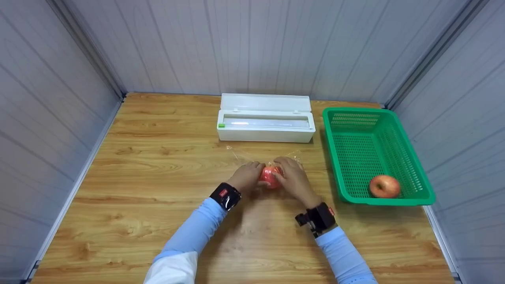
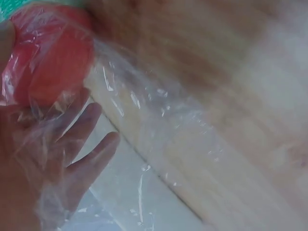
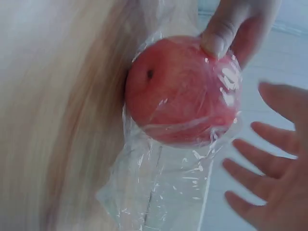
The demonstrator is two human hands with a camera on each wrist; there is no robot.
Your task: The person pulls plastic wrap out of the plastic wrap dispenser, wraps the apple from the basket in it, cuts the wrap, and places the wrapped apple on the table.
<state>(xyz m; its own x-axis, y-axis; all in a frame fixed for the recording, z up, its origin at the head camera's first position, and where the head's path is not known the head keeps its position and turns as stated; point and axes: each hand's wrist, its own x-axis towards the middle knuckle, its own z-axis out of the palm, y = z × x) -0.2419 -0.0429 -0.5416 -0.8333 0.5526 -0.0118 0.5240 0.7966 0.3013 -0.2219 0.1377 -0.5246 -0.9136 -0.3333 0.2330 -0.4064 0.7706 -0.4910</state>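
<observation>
A red apple [image 1: 271, 176], partly covered by clear plastic wrap [image 3: 139, 192], is between the two hands on the wooden table. My left hand [image 1: 247, 176] holds the apple from its left side; its thumb [image 3: 219, 41] presses on the fruit in the right wrist view. Film drapes over the left fingers [image 2: 96, 154] in the left wrist view. Beside the apple, my right hand [image 1: 295, 180] has its fingers spread, and the right wrist view shows these fingers [image 3: 252, 178] apart from the fruit. Crinkled ends of film stick out behind both hands.
A white cling film box [image 1: 266, 136] with its lid raised stands behind the hands, a roll inside and a green tab at its left. To the right, a green plastic basket [image 1: 335, 165] contains another apple [image 1: 384, 186]. Panel walls [image 1: 268, 47] enclose the table.
</observation>
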